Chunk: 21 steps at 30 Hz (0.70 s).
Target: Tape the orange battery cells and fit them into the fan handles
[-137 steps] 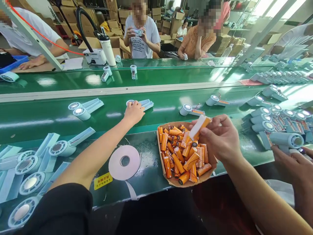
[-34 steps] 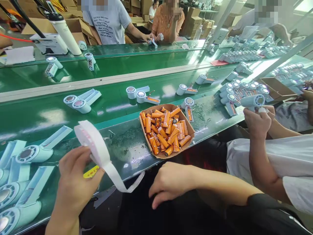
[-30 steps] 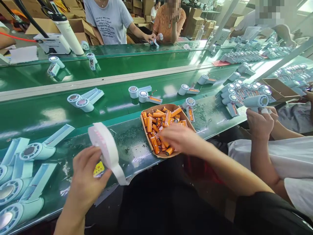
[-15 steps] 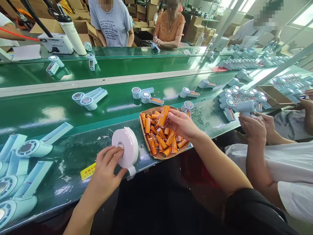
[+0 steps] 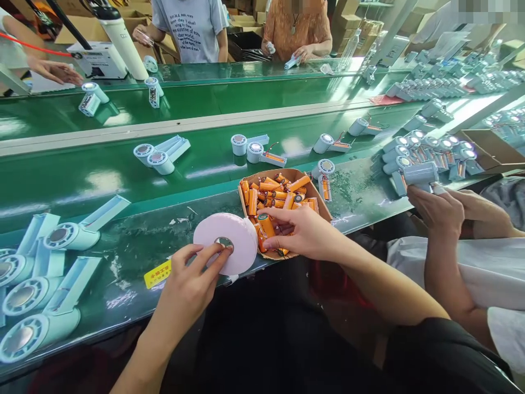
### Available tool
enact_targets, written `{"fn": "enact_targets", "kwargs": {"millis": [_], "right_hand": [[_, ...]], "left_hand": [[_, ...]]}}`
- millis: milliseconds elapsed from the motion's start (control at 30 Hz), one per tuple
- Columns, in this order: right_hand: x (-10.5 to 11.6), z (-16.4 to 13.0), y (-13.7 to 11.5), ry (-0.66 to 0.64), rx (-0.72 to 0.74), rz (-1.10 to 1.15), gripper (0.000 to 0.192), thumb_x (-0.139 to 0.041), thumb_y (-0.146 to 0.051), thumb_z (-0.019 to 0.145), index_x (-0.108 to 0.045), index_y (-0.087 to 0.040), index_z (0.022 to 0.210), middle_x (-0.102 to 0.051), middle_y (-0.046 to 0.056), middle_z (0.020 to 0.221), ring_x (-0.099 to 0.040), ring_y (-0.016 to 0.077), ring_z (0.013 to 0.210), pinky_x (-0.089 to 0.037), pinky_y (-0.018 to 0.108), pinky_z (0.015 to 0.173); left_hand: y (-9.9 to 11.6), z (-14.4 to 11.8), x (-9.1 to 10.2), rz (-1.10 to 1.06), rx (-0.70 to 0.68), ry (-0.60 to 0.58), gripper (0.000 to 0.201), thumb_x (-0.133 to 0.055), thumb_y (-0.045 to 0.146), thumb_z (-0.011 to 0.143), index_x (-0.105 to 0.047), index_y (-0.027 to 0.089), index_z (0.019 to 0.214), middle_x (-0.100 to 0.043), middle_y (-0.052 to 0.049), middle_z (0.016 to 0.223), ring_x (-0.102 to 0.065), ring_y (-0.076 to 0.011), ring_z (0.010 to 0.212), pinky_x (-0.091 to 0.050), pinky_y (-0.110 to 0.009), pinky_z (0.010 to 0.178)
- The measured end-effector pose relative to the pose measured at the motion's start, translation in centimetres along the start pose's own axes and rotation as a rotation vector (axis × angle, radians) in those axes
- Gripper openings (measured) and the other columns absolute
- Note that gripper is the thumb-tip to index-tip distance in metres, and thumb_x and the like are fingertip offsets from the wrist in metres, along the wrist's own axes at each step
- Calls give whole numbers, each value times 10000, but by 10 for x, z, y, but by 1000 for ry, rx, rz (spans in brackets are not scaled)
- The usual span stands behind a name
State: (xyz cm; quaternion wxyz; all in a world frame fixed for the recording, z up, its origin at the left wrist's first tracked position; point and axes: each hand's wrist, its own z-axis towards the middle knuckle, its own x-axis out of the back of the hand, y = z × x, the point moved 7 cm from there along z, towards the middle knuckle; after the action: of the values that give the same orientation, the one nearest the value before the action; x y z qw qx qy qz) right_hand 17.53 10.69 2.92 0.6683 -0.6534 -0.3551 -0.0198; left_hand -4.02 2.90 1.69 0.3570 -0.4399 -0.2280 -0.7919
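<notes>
Left hand (image 5: pixel 189 285) gripping pale tape roll (image 5: pixel 226 241) at near table edge (image 5: pixel 123 323); right hand (image 5: pixel 302 235) pinching orange battery (image 5: pixel 266 225) against roll, beside battery tray (image 5: pixel 315 192).

Left hand (image 5: pixel 192 287) grips the tape roll (image 5: pixel 226 242) at 6 o'clock; right hand (image 5: pixel 305 235) pinches an orange battery (image 5: pixel 266 224) against it, cardboard tray (image 5: pixel 287 175) just behind on the bench (image 5: pixel 135 241).

A factory assembly line: green conveyor belt (image 5: pixel 246 117), rows of fan housings (image 5: pixel 426 145), stacked cartons (image 5: pixel 348 8).
</notes>
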Motion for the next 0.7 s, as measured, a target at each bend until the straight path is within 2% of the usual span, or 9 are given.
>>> {"fn": "enact_targets", "kwargs": {"millis": [133,233,300,367,467,533,600,667,700], "right_hand": [[3,4,0,-74,-15,-123,628,-911,-388,807,-736,-232,1390,-708,-44,679,-668,169,660,-522,281,686],[-7,7,11,-79,-58,115,643,-935,-420,750,-747,-211,1329,-755,-27,753,-733,204,751,-576,308,732],[-19,6,18,70,-50,430,667,-937,-478,722,-706,-215,1290,-819,23,937,-788,247,898,-632,360,824],[-31,1,25,335,-7,698,674,-913,-541,737,-616,-256,1271,-831,60,1088,-801,263,998,-652,408,901],[-41,-9,32,593,26,843,612,-877,-563,785,-526,-299,1211,-829,72,1119,-805,269,1023,-664,456,931],[-22,-9,35,664,35,800,573,-895,-541,773,-547,-290,1154,-822,74,1091,-804,276,1011,-674,461,920],[28,-13,40,821,113,705,515,-884,-545,784,-589,-284,1117,-802,68,1118,-793,265,1053,-673,437,930],[87,-29,47,1063,253,626,437,-791,-589,866,-607,-302,1139,-776,51,1187,-769,237,1135,-660,397,955],[109,-36,51,1127,296,592,412,-758,-589,897,-612,-313,1165,-769,43,1208,-762,226,1155,-655,380,960]], "left_hand": [[0,1,0,21,-38,-40,493,-582,-14,921,-724,253,1312,-790,-34,1195,-602,-264,1082,-484,-395,991],[0,2,1,21,-53,-51,546,-571,7,925,-707,299,1366,-784,-17,1207,-611,-249,1052,-492,-406,1031],[5,4,5,49,-34,-4,471,-642,109,952,-694,291,1385,-780,-42,1146,-597,-263,1024,-484,-463,1084],[15,7,8,72,13,72,433,-722,232,955,-684,249,1386,-760,-70,1029,-585,-281,1001,-482,-514,1077],[34,11,6,14,76,144,447,-782,294,931,-678,190,1354,-705,-68,890,-594,-277,961,-512,-468,950],[42,9,2,-57,80,141,420,-800,268,914,-691,180,1310,-695,-58,868,-599,-259,933,-513,-420,882],[37,1,-4,-88,60,86,376,-793,243,910,-707,185,1272,-699,-55,864,-604,-254,929,-510,-406,875],[12,-13,-10,-53,56,8,314,-753,242,923,-726,187,1231,-711,-69,883,-608,-270,942,-508,-420,891],[-6,-20,-11,-27,60,-21,288,-729,264,932,-736,192,1211,-721,-81,908,-608,-282,949,-508,-432,895]]}}
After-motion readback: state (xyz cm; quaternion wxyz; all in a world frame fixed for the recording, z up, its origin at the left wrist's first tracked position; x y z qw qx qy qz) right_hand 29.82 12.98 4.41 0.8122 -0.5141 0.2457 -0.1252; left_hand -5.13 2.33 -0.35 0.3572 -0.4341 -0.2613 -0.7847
